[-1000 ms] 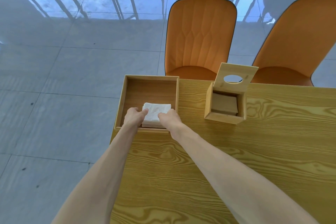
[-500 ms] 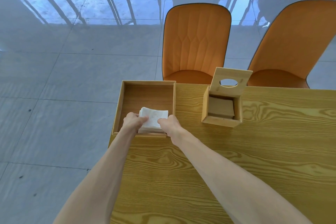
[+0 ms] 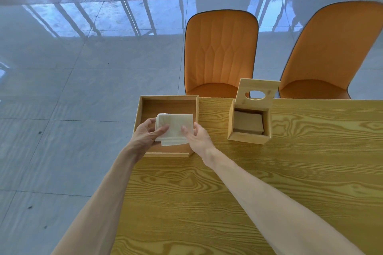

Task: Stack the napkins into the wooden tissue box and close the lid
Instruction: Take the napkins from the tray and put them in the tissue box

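Over the open wooden tray [image 3: 141, 109] at the table's left corner, a stack of white napkins [image 3: 174, 128] is held between both hands. The left hand [image 3: 145, 133] cups the stack's left edge, thumb laid across the top sheet and fingers curled beneath. The right hand [image 3: 198, 135] grips the right edge the same way, thumb on top, palm turned inward. Both bare forearms reach forward from the near edge. The napkins look soft and thin, square-folded, edges slightly fanned. To the right, well apart, stands the wooden tissue box [image 3: 248, 141], pale and square, holding a brownish folded stack; its lid [image 3: 242, 91], pierced by an oval hole, tilts upright and open. The table [image 3: 290, 172] shows bold yellow grain. Two orange padded chairs [image 3: 219, 51] stand behind on glossy grey tiles.
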The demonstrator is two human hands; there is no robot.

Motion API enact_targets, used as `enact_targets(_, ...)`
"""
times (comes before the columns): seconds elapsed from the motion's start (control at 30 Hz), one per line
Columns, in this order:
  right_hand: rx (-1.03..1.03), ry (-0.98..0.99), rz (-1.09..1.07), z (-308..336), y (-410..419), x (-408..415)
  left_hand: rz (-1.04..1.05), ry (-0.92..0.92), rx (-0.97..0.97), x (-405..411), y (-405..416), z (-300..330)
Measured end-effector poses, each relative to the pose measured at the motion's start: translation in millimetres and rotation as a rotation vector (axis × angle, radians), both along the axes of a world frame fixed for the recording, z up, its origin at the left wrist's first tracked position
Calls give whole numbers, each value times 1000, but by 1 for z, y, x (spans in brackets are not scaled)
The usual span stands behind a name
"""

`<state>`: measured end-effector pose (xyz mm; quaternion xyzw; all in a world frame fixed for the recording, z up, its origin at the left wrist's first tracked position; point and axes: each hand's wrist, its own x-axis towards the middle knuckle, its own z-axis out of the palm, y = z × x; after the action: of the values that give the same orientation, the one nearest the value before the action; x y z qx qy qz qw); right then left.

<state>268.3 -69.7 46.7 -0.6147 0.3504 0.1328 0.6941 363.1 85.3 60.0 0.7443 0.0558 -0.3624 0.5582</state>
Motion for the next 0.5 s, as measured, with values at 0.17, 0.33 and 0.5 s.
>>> enact_targets(0.17,57,-151,-17,13,-32,-20,-67,56,-147,-11,-17,20)
enact_targets(0.33,-98,-179,-85,32,-76,-48,-124,37,-159,-31,-58,25)
enact_targets(0.5,-326,-173,-122,39,-128,-80,-228,-81,-128,-55,-117,26)
